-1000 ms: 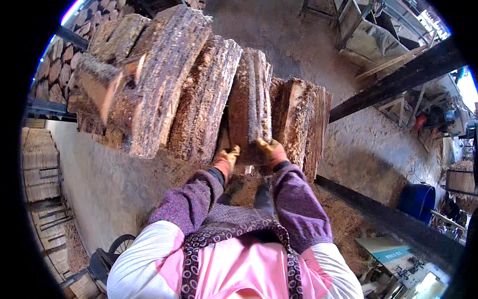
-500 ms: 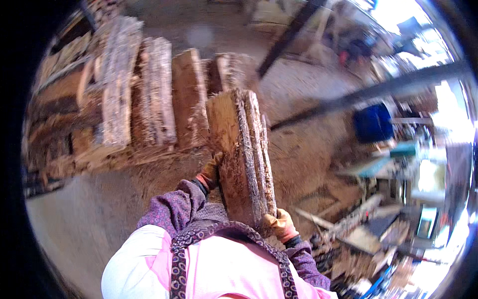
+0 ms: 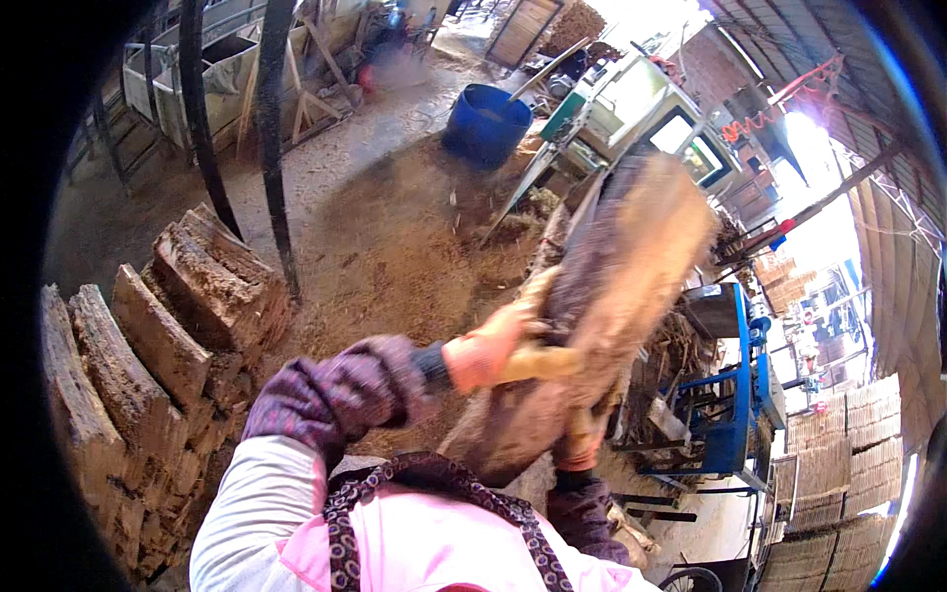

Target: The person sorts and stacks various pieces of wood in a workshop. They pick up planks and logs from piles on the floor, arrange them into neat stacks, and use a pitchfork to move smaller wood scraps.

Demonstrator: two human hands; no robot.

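Both my hands wear orange and yellow work gloves and hold a thick, rough-edged wood slab [image 3: 646,261] tilted in front of me, its far end up and to the right. The slab is smeared by motion. My left hand [image 3: 508,345] grips its left side, fingers and thumb pressed on the wood. Lower down, near its close right edge, my right hand [image 3: 582,434] holds on, partly hidden by the slab. Similar rough wood slabs [image 3: 158,360] stand on edge in a row atop a pile at the left.
A blue barrel [image 3: 486,128] stands on the dusty floor ahead. Beyond the slab is a pale and green machine [image 3: 631,104]. A blue metal frame [image 3: 728,405] is to the right, near stacked boards [image 3: 838,474]. Dark posts [image 3: 274,148] rise at the left.
My view has swung to the right, so the row of slabs now lies further left. The held slab has tilted to the right, and my left hand sits higher in view.
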